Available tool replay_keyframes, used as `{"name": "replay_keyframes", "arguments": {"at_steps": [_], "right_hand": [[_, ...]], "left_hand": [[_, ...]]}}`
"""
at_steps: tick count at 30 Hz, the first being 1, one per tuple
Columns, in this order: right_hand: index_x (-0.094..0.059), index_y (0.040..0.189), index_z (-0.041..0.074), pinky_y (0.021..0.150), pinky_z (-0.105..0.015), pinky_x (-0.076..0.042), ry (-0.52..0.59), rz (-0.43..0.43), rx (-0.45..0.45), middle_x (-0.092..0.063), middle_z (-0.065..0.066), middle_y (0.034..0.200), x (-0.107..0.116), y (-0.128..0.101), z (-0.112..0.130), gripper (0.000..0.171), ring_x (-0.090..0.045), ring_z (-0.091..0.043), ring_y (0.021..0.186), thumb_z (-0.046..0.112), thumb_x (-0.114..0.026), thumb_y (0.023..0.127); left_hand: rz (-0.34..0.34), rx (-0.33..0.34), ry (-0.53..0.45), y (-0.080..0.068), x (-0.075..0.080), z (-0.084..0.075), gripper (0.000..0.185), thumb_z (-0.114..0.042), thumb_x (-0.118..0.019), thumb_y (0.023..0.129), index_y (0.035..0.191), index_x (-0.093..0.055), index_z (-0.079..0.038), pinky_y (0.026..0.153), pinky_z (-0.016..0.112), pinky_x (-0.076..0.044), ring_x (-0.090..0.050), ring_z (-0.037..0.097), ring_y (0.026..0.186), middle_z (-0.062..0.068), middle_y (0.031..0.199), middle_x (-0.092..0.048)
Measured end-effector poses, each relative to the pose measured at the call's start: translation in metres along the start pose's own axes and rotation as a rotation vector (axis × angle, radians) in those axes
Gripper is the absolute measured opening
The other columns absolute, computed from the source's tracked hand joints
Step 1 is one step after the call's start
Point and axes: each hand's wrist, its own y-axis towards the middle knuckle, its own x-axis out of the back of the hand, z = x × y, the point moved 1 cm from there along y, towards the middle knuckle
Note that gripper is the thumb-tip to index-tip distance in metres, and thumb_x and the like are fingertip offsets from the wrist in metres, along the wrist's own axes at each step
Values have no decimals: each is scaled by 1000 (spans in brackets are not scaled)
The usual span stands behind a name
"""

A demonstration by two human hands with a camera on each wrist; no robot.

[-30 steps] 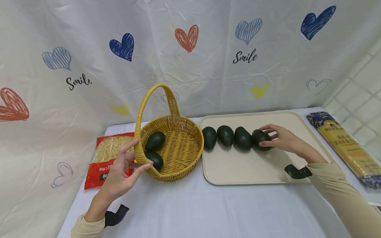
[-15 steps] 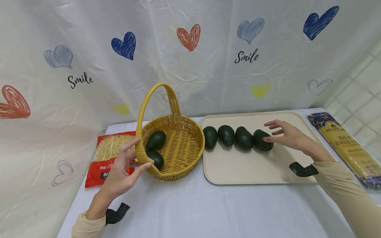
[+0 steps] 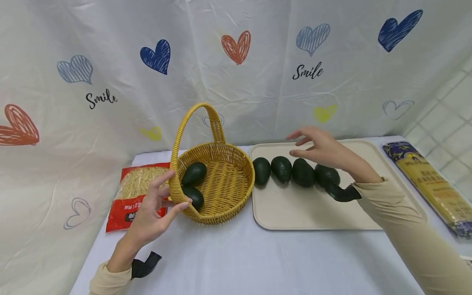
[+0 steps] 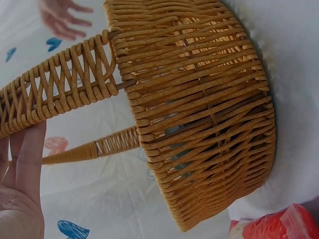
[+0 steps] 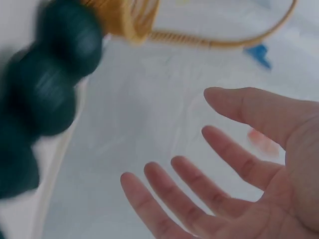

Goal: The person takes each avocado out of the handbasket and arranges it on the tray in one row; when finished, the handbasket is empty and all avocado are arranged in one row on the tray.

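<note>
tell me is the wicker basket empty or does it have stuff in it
Not empty. The wicker basket holds two avocados at its left side; the rest of its woven floor is bare. The left hand holds its handle.

left hand [image 3: 151, 215] raised, fingers [image 3: 162, 180] curled, right hand [image 3: 324, 149] hovering, fingers spread

Bright, even light fills all views, with soft short shadows beneath the wicker basket [image 3: 214, 184] and tray [image 3: 295, 213]. The head view bows at its edges, toward 3 and 9 o'clock. In the right wrist view the avocados [image 5: 45, 94] at 9 o'clock are smeared with blur.
</note>
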Motion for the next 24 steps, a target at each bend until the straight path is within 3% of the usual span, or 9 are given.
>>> {"name": "replay_keyframes", "arguments": {"at_steps": [6, 15, 19, 24], "right_hand": [[-66, 128, -2, 95, -49, -60, 59, 144, 146, -61, -21, 133, -37, 46, 43, 33, -64, -40, 120, 5, -74, 96], [-69, 127, 3, 97, -42, -54, -61, 383, 383, -66, -11, 125, -103, 99, 86, 32, -61, -25, 109, 11, -75, 97], [-68, 129, 1, 104, -41, -51, -81, 471, 436, -64, -12, 128, -128, 117, 95, 33, -60, -29, 118, 11, -74, 98], [-66, 132, 0, 114, -36, -44, -127, 499, 430, -56, -13, 140, -152, 131, 99, 36, -53, -29, 132, 9, -73, 98]], "left_hand": [[1, 3, 4, 0, 1, -1, 96, 30, -76, 71, 153, -30, 8, 83, 20, -60, -72, 9, 98, 16, 101, -73], [-5, 20, 28, 1, 1, -3, 96, 29, -77, 72, 153, -30, 6, 82, 20, -60, -73, 10, 97, 15, 102, -73], [-4, 25, 33, 1, 2, -4, 96, 29, -77, 72, 153, -30, 6, 82, 20, -60, -73, 10, 97, 18, 102, -72], [-4, 19, 25, 0, 0, -3, 98, 29, -77, 71, 154, -30, 7, 82, 20, -60, -73, 11, 98, 20, 103, -71]]}}
